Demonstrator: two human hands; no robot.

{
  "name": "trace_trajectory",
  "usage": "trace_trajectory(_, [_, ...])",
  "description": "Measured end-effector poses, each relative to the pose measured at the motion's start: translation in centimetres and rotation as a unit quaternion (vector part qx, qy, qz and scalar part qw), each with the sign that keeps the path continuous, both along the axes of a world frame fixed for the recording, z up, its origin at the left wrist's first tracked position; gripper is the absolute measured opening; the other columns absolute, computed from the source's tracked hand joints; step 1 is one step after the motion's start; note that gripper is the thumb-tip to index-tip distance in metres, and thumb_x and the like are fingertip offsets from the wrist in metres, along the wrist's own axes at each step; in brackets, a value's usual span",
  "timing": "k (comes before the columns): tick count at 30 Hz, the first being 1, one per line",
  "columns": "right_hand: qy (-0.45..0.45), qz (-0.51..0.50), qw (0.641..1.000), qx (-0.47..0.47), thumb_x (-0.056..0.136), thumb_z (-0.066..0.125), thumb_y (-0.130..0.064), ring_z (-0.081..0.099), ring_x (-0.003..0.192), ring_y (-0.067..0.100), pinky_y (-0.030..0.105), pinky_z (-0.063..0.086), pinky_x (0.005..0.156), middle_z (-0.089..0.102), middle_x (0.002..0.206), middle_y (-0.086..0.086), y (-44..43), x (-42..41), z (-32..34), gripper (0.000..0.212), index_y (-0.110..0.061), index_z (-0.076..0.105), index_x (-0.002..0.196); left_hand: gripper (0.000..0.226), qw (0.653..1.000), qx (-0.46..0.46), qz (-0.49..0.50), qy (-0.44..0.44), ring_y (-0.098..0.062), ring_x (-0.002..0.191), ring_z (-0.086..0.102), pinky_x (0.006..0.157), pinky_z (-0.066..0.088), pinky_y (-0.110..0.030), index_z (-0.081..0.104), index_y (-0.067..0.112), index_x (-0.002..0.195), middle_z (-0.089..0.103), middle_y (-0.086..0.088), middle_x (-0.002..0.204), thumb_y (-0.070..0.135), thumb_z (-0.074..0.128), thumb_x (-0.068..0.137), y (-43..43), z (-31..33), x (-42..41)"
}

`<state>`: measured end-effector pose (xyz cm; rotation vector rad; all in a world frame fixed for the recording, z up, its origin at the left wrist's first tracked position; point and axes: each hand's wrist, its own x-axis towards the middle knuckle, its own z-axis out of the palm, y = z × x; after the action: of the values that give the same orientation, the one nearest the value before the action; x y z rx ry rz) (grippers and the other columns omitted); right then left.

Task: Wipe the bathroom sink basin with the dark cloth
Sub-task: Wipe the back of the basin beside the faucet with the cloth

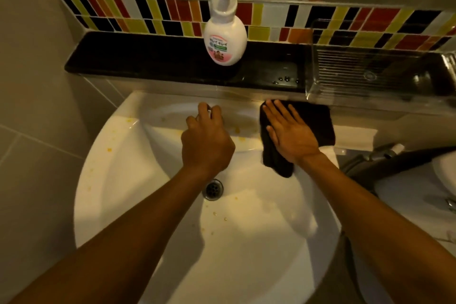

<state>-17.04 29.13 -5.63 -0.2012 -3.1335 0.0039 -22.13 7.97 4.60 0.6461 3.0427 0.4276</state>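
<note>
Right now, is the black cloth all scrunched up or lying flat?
Mostly flat. The dark cloth lies spread over the sink rim under the flat, open right hand, with one end drooping into the basin.

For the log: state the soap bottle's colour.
White soap bottle, pink-and-green label; head view shows it best.

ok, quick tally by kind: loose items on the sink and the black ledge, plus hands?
Dark cloth: 1, on the sink's right rim under the flat right hand
Foam soap pump bottle: 1, on the black ledge
Clear plastic tray: 1, on the ledge
Hands: 2, left hand at the back of the basin
Total: 5
</note>
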Motion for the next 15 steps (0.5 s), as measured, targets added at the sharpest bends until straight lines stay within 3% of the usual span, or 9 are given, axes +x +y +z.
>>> trace_trajectory(4, [0.000,0.085,0.996,-0.020,0.098,0.016,-0.037,0.008,0.149,0.019,0.042,0.000,0.120,0.020,0.159,0.002,-3.9,-2.4,-0.3,0.056,-0.018,0.019,0.151,0.039,1.000,0.001,0.001,0.000,-0.033,0.107,0.050,0.073,0.037,-0.030,0.043,0.015,0.130,0.038,-0.009,0.139,0.023,0.049,0.092,0.1,0.0,0.1])
trace_trajectory(7, [0.010,0.035,0.998,-0.053,0.098,0.015,-0.039,0.002,0.149,0.018,0.041,-0.005,0.120,0.016,0.161,0.001,-7.6,-3.7,-0.9,0.057,-0.018,0.020,0.151,0.037,1.000,0.002,0.001,0.000,-0.031,0.108,0.050,0.075,0.037,-0.030,0.043,0.017,0.129,0.038,-0.008,0.137,0.027,0.048,0.093,0.1,0.0,0.1])
trace_trajectory(12, [0.050,-0.091,0.986,-0.132,0.098,0.035,-0.041,0.017,0.148,0.024,0.044,0.010,0.121,0.026,0.158,0.006,-11.8,-4.0,-1.7,0.059,-0.014,0.027,0.149,0.039,1.000,0.006,0.003,0.002,-0.032,0.109,0.051,0.077,0.042,-0.032,0.045,0.017,0.130,0.040,-0.007,0.139,0.031,0.047,0.094,0.2,0.1,-0.1])
trace_trajectory(15, [0.023,-0.033,0.993,-0.111,0.098,0.030,-0.044,0.022,0.147,0.023,0.043,0.015,0.121,0.036,0.154,0.004,-12.2,-2.2,-2.1,0.056,-0.016,0.032,0.147,0.037,1.000,0.009,0.004,0.001,-0.032,0.108,0.051,0.078,0.044,-0.033,0.045,0.016,0.130,0.041,-0.008,0.138,0.030,0.045,0.095,0.2,0.2,0.0])
